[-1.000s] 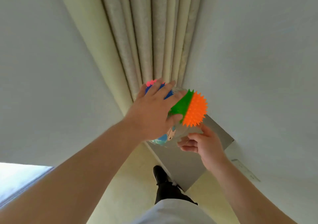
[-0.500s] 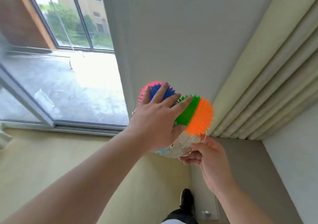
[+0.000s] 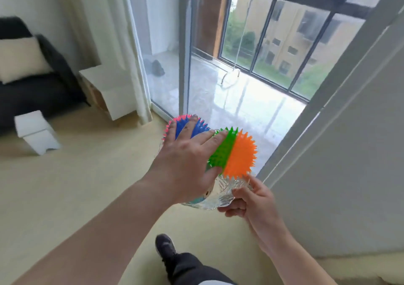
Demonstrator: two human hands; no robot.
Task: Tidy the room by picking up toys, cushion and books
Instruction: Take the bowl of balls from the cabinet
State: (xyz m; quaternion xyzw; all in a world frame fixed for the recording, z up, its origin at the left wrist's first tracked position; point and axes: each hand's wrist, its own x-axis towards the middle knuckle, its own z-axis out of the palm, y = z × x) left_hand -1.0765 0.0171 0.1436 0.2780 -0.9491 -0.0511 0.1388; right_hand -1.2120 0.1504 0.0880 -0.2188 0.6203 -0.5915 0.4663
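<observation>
Two spiky rubber balls sit in a clear crinkled plastic bag (image 3: 220, 194) carried in front of me. The green and orange ball (image 3: 237, 152) is on the right, the blue and pink ball (image 3: 185, 126) on the left. My left hand (image 3: 188, 160) lies spread over both balls, fingers straight, pressing them. My right hand (image 3: 251, 199) pinches the bag's lower right side from below. A cream cushion (image 3: 20, 58) leans on a dark sofa (image 3: 32, 92) at the far left.
A white stool (image 3: 37, 132) stands on the pale floor left of centre. A white side table (image 3: 109, 88) stands by the curtain (image 3: 122, 50). A glass sliding door (image 3: 218, 66) opens on a balcony ahead. A white wall (image 3: 349, 164) is at right. My shoe (image 3: 166, 247) is below.
The view has swung from the curtain and wall corner round to the room with the sofa and balcony door. Both hands keep the same hold on the bag and balls.
</observation>
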